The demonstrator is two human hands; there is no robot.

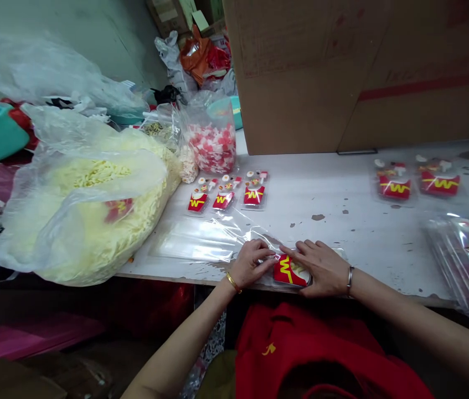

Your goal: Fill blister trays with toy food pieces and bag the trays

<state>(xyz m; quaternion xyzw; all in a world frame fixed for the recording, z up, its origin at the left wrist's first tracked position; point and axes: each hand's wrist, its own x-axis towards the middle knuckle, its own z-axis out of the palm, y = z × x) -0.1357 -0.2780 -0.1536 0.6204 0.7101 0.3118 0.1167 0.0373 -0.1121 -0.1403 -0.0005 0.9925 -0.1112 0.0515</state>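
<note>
My left hand [253, 261] is at the table's front edge, its fingers closed on the edge of a clear plastic bag [201, 241] that lies flat to the left. Under my right hand [323, 270] is a clear packet with a red fry-box piece [286, 270] bearing a yellow zigzag. The right thumb and fingers span the packet and hold it, covering its right part. Three similar packets [253, 195] lie in a row beyond the bag, each with small food-shaped pieces above the red box.
At left stands a big bag of pale yellow pieces [143, 205]. Behind the row is a bag of red and white bits [213, 147]. A large cardboard box [300, 83] blocks the back. Two packets [439, 183] and a stack of filled bags [467, 266] lie right.
</note>
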